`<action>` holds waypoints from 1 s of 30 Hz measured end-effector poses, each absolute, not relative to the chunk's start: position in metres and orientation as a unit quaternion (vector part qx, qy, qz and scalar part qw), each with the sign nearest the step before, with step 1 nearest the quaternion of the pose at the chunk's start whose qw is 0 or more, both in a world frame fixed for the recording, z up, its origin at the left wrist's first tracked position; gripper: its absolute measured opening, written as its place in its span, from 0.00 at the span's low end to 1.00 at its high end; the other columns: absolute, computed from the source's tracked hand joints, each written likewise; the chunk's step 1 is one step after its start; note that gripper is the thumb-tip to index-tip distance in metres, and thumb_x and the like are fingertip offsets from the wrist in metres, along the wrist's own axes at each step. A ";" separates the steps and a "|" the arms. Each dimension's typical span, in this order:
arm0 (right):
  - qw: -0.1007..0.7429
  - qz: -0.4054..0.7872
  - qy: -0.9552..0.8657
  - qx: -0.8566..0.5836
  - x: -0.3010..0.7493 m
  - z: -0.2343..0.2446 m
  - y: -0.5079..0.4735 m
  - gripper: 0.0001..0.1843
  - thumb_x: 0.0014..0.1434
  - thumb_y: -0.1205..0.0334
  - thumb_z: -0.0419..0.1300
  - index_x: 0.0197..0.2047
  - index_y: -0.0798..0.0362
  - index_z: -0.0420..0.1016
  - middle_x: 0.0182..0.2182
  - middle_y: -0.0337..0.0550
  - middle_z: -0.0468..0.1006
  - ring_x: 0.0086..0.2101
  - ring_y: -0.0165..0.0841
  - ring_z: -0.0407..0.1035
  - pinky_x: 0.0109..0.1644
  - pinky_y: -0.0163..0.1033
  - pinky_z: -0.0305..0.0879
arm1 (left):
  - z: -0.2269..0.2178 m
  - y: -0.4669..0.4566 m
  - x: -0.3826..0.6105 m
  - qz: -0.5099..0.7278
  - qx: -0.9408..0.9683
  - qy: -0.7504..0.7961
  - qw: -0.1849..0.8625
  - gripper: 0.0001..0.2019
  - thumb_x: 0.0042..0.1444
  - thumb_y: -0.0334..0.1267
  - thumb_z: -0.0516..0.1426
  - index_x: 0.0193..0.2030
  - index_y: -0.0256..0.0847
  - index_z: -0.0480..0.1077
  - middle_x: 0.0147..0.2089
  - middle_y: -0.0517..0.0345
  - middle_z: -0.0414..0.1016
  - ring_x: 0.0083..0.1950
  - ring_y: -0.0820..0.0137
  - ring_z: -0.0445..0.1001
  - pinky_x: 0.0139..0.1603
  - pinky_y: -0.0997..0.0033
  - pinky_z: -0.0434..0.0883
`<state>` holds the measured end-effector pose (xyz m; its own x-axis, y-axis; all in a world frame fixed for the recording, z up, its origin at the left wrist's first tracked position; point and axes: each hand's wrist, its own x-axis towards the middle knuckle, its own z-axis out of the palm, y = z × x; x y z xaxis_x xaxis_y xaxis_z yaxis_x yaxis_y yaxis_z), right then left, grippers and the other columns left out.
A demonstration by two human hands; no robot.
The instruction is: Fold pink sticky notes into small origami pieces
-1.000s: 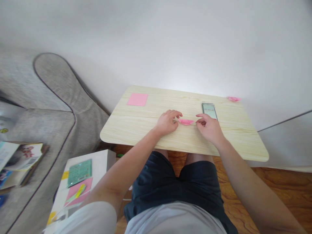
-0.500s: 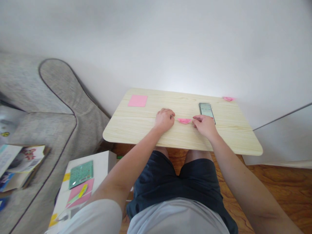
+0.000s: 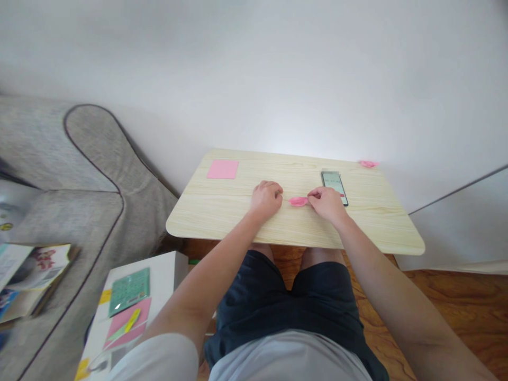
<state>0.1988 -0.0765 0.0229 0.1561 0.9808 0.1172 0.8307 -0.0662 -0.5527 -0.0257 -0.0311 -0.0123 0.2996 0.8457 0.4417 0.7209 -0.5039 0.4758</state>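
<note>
R hand (image 3: 326,203) pinches the right tip of a small folded pink paper (image 3: 298,201), fingers closed on it; L hand (image 3: 265,198) sits curled just left of the paper's other tip, fingers drawn together, w/ contact at that tip too small to tell. The paper lies low on the light wood table (image 3: 222,222), about mid-width, between both hands, approx halfway front to back. Nearest the viewer: dark shorts (image 3: 278,301) and bare knees under the table's front edge, wood floor (image 3: 456,296) to the right. Lower left, a white side surface (image 3: 166,264) carries a green card (image 3: 129,290) and pink sheets w/ a yellow strip (image 3: 129,321). Just beyond the R hand, touching or nearly so, a phone (image 3: 334,185) lies flat, screen lit. Far left corner of the table: a flat pink square sheet (image 3: 223,169). Far right corner: another small pink folded piece (image 3: 368,164), at the edge. Left of the table, a grey sofa (image 3: 91,159) w/ magazines (image 3: 27,275) on its seat. White wall (image 3: 278,69) behind everything.
</note>
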 end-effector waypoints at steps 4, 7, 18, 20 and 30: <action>0.260 0.150 -0.631 -0.715 0.200 0.023 -0.074 0.09 0.57 0.62 0.62 0.36 0.50 0.86 0.35 0.43 0.87 0.37 0.37 0.79 0.46 0.40 0.70 | -0.010 -0.031 -0.026 0.323 0.802 0.491 0.103 0.11 0.57 0.28 0.56 0.40 0.44 0.78 0.48 0.56 0.84 0.55 0.58 0.74 0.60 0.55 0.71; 0.265 0.150 -0.623 -0.721 0.207 0.029 -0.073 0.08 0.56 0.62 0.62 0.35 0.49 0.85 0.33 0.42 0.86 0.35 0.36 0.79 0.44 0.39 0.70 | -0.011 -0.030 -0.026 0.329 0.798 0.492 0.109 0.11 0.57 0.28 0.56 0.40 0.44 0.78 0.48 0.55 0.83 0.56 0.58 0.75 0.61 0.55 0.71; 0.275 0.154 -0.550 -0.774 0.296 0.053 -0.065 0.08 0.54 0.59 0.64 0.35 0.51 0.84 0.27 0.41 0.84 0.28 0.34 0.79 0.34 0.35 0.71 | -0.013 -0.026 -0.025 0.346 0.795 0.486 0.112 0.10 0.58 0.29 0.56 0.40 0.45 0.78 0.48 0.56 0.84 0.56 0.58 0.75 0.63 0.53 0.71; 0.275 0.158 -0.533 -0.785 0.315 0.052 -0.060 0.08 0.53 0.60 0.65 0.35 0.52 0.84 0.27 0.42 0.84 0.28 0.34 0.79 0.33 0.34 0.71 | -0.013 -0.026 -0.024 0.344 0.798 0.482 0.108 0.10 0.58 0.29 0.56 0.40 0.45 0.78 0.49 0.55 0.83 0.56 0.58 0.75 0.63 0.53 0.71; 0.281 0.155 -0.457 -0.830 0.425 0.050 -0.009 0.06 0.49 0.65 0.69 0.33 0.55 0.81 0.25 0.47 0.83 0.24 0.34 0.77 0.26 0.33 0.73 | -0.013 -0.022 -0.022 0.334 0.807 0.480 0.080 0.10 0.59 0.30 0.56 0.41 0.45 0.77 0.50 0.57 0.83 0.55 0.58 0.76 0.63 0.52 0.71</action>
<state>0.4247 -0.0093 0.0499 0.5349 0.8449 0.0001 0.6705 -0.4244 -0.6085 -0.0220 -0.0223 -0.0132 0.3166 0.8285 0.4618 0.7215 -0.5264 0.4498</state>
